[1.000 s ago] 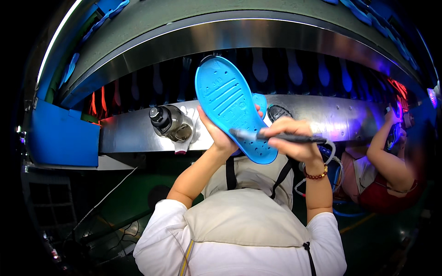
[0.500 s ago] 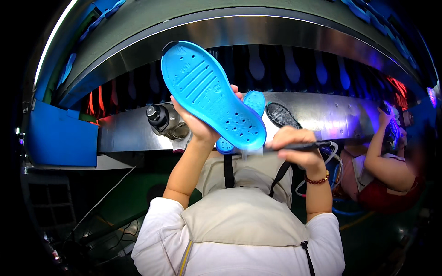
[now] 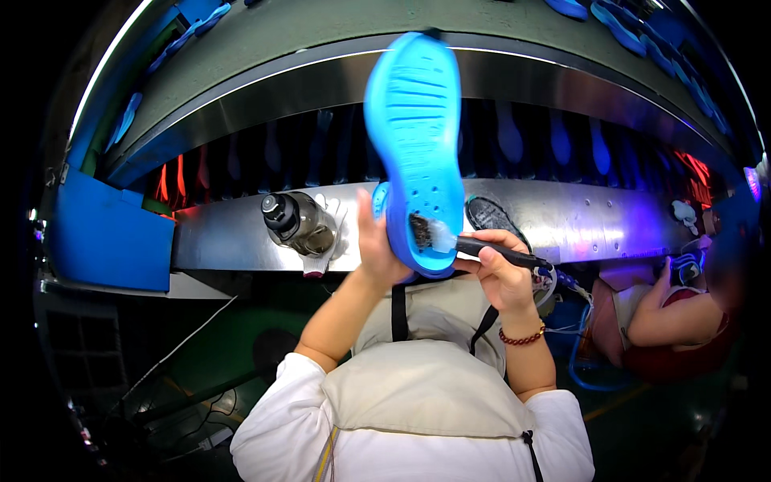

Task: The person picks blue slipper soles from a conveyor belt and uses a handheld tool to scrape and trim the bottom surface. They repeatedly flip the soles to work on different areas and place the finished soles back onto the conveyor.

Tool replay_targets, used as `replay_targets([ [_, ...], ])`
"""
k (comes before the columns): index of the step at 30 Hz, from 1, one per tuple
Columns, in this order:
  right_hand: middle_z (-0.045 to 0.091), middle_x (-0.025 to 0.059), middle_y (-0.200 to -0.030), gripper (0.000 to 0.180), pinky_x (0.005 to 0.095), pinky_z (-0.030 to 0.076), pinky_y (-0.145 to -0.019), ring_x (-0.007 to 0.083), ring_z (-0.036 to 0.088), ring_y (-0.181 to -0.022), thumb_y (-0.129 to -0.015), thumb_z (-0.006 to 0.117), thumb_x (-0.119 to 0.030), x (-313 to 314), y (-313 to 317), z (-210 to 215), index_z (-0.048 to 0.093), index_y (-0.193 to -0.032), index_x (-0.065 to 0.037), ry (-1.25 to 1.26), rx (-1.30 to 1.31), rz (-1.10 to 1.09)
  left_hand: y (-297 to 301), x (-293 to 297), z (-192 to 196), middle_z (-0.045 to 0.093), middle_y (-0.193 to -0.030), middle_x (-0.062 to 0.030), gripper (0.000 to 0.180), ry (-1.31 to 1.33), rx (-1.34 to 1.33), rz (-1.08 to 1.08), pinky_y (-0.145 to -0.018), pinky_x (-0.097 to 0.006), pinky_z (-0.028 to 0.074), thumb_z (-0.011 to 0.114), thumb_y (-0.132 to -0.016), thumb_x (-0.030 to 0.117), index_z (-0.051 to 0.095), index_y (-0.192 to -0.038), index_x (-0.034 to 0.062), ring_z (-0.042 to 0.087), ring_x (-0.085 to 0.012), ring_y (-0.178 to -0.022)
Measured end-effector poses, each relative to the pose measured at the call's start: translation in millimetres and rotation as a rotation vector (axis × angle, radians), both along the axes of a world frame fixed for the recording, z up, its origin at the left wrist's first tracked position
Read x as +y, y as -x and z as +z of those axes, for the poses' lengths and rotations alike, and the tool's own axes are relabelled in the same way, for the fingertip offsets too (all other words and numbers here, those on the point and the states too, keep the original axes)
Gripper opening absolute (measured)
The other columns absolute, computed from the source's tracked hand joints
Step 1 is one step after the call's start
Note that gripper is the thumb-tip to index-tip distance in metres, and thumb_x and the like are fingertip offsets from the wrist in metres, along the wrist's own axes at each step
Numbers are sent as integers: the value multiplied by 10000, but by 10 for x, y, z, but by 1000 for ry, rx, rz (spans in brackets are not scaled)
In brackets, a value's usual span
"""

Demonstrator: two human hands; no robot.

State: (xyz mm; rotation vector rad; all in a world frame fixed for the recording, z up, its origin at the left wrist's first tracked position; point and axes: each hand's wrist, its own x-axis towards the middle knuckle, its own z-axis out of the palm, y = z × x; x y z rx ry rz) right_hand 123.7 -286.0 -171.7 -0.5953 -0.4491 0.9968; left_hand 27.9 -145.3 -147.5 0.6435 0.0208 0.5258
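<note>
My left hand (image 3: 377,251) grips a bright blue shoe sole (image 3: 416,149) by its near end, with the fingers hidden behind it. The sole stands up with its grooved, holed face toward me, slightly blurred. Between the fingers of my right hand (image 3: 507,277) is a black-handled brush (image 3: 499,251). Its dark bristles and whitish neck lie against the lower part of the sole, among the small holes. Behind the held sole, part of another blue sole (image 3: 380,201) shows on the metal shelf.
A dark bottle (image 3: 299,225) stands on the metal shelf (image 3: 562,209) beside a white glove (image 3: 325,257). A black sole-shaped piece (image 3: 494,218) lies right of the held sole. Hoses (image 3: 580,301) hang near my right hand. Another person (image 3: 675,321) sits at the right. Blue soles (image 3: 614,32) line the upper belt.
The sole has swung more upright and its top has moved right and up. The brush has gone from the sole's near edge onto its face, and both my hands have shifted.
</note>
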Motion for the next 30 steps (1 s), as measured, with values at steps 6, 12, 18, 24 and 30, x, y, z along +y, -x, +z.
replay_targets([
  [6, 648, 171, -974, 225, 253, 509, -668, 148, 627, -735, -710, 672, 47, -161, -115, 316, 646, -933, 35, 97, -910, 161, 172, 249, -262, 502, -1210, -204, 598, 26, 76, -291, -906, -411, 447, 426, -867, 405, 354, -1311, 11, 551, -301, -1054],
  [12, 655, 173, -944, 210, 302, 522, -737, 256, 657, -847, -704, 689, 25, -8, -177, 354, 647, -910, 20, -23, -1159, 155, 159, 417, -104, 557, -1130, -201, 551, -37, 330, -595, -879, -350, 464, 512, -830, 341, 451, -1234, -28, 589, -255, -978],
  [18, 656, 166, -945, 217, 320, 510, -806, 257, 645, -898, -688, 688, 48, -148, -333, 477, 652, -900, 16, -47, -1165, 241, 208, 470, -93, 530, -1181, -212, 626, -39, 570, -657, -902, -372, 441, 523, -801, 364, 415, -1270, -37, 567, -278, -1022],
  [24, 662, 140, -941, 239, 324, 512, -801, 249, 643, -913, -669, 699, 44, -185, -404, 636, 652, -900, 1, 15, -1362, 355, 234, 467, -22, 531, -1161, -212, 657, -267, 682, -708, -876, -370, 459, 538, -799, 456, 441, -1247, -14, 568, -270, -994],
  [30, 659, 148, -944, 219, 326, 508, -806, 262, 641, -914, -694, 688, 33, -215, -501, 510, 648, -908, 8, 42, -1287, 177, 293, 530, 64, 519, -1172, -222, 693, -200, 640, -645, -870, -375, 464, 558, -783, 459, 419, -1262, -22, 569, -280, -998],
])
